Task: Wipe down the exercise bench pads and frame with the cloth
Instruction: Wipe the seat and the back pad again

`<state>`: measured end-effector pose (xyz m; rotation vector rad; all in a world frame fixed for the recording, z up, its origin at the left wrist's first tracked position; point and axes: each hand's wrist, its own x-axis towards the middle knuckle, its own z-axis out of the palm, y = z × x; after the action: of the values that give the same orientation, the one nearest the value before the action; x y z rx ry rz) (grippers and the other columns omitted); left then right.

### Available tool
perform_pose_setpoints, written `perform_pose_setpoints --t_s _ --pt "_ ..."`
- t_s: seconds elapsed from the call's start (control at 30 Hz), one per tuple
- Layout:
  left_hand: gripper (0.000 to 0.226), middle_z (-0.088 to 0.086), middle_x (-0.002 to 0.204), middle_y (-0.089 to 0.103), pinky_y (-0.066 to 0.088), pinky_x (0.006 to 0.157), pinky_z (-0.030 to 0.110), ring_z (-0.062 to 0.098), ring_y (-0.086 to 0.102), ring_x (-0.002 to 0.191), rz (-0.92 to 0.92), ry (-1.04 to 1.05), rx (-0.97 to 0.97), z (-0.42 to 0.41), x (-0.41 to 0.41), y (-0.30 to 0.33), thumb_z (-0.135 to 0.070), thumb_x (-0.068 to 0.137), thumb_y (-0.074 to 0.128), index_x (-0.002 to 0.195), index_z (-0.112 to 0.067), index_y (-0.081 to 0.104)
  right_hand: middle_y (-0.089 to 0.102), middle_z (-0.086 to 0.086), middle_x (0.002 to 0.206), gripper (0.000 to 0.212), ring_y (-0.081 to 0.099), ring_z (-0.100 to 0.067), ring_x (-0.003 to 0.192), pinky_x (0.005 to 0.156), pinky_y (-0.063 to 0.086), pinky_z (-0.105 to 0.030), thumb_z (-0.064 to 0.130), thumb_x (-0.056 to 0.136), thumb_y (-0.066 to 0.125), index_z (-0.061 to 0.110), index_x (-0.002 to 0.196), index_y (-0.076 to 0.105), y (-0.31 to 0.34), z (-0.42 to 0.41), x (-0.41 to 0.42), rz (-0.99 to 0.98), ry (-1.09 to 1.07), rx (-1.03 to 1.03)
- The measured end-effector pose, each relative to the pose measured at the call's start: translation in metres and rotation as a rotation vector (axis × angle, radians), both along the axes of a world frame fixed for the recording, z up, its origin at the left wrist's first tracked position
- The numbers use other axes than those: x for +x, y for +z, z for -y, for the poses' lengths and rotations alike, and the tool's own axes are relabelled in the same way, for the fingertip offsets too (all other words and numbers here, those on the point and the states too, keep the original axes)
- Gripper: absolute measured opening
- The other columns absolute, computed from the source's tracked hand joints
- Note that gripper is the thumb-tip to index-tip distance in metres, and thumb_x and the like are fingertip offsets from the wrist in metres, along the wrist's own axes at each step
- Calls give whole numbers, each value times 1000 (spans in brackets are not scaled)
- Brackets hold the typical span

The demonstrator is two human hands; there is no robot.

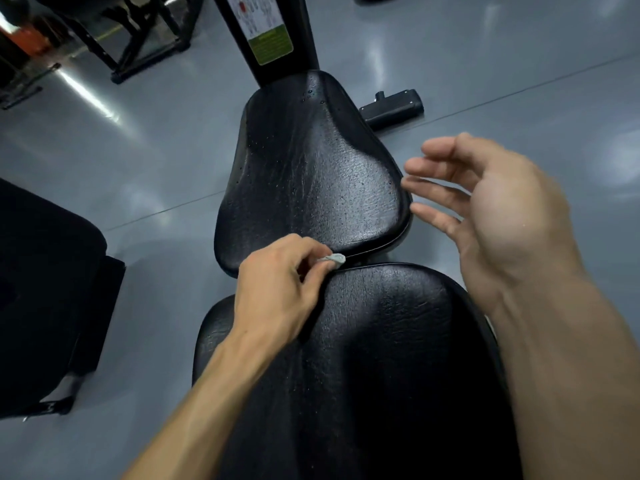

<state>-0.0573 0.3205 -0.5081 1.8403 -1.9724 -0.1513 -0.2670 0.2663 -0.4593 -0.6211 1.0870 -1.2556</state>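
Note:
A black padded exercise bench fills the middle of the head view. Its seat pad (311, 174) carries small water droplets, and the long back pad (381, 341) lies nearer me. My left hand (277, 289) pinches a small grey cloth (334, 259) at the gap between the two pads. My right hand (485, 202) hovers over the right edge of the seat pad, fingers spread and straight, holding nothing. The black upright frame post (273, 32) with a green and white label rises beyond the seat.
The grey glossy floor (138, 150) surrounds the bench. Another black padded bench (45, 289) stands at the left. A black frame foot (394, 107) lies on the floor to the right of the seat. Black machine frames (138, 39) stand at the back left.

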Motion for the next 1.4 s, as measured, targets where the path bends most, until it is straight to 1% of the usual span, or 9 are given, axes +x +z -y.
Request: perform_pose_setpoints --t_s 0.1,0.27,0.47,0.57,0.7,0.87,1.07,1.27,1.4 --pt "7 -13 79 66 53 67 35 5 62 72 -2 -60 7 7 -11 1 -34 88 79 92 -29 76 75 2 79 23 74 -19 88 97 55 -45 24 100 51 21 86 68 0 2 -3 10 -4 6" --pt "4 -11 85 69 53 72 36 10 62 79 -15 -277 -2 33 -56 -7 -29 91 75 93 -26 74 75 1 80 25 73 -27 98 89 56 -40 25 101 50 21 85 68 0 3 -6 14 -17 27" --pt "23 2 80 68 50 66 43 29 55 79 319 -520 -108 83 -85 -10 -29 86 54 76 -14 69 75 1 79 23 75 -22 87 78 56 -32 23 99 52 20 83 69 1 2 -15 43 -51 29" --pt "27 6 79 65 47 65 41 32 55 78 365 -445 -199 121 -87 9 -29 85 48 77 -12 66 75 2 78 24 75 -18 86 83 56 -35 24 99 52 21 82 70 1 4 -17 33 -61 21" --pt "13 1 87 69 33 70 30 26 54 83 341 -528 -93 138 -71 25 -31 90 69 92 -18 72 75 2 77 23 75 -22 87 79 55 -33 21 98 53 20 83 70 0 7 -24 67 -92 28" --pt "20 -12 90 67 39 76 38 18 49 91 519 -904 92 97 -68 7 -43 96 58 96 -28 71 74 3 74 21 72 -14 76 72 52 -30 21 96 53 19 83 70 0 10 -26 79 -148 63" --pt "23 -12 90 67 30 76 33 17 43 92 623 -931 -26 115 -71 8 -47 95 53 95 -28 67 73 3 73 20 71 -13 74 64 53 -26 19 96 54 18 83 70 3 6 -28 109 -183 69" --pt "22 -3 78 66 41 68 39 23 41 80 501 -650 -90 155 -86 18 -37 87 58 83 -18 69 74 2 73 19 71 -14 76 72 52 -31 21 94 56 19 80 70 1 5 -28 78 -198 78" --pt "16 3 91 74 42 76 41 30 51 94 541 -515 -62 191 -72 41 -30 88 67 95 -17 74 73 2 73 18 70 -12 74 70 51 -30 20 94 56 19 82 69 1 7 -31 81 -196 79"
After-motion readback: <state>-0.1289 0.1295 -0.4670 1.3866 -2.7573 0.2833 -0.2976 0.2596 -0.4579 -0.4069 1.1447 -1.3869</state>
